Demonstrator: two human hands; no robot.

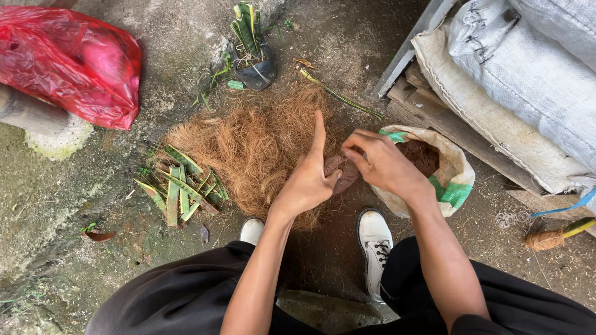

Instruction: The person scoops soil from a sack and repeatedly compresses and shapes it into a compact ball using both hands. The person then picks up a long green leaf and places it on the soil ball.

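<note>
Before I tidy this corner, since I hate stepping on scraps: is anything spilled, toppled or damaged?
Yes. The small black pot of green leaves lies tipped on its side. Cut leaf pieces are strewn left of the brown fibre pile. Both hands hold a brown piece.

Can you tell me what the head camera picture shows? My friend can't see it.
Two hands, left hand and right hand, hold a brown clump over a pile of coconut fibre, beside an open sack.

Brown lump (341,172) largely covered by both hands; its kind cannot be told. Red plastic bag (74,59) cut off at left edge; white sacks (528,68) at right edge.
</note>
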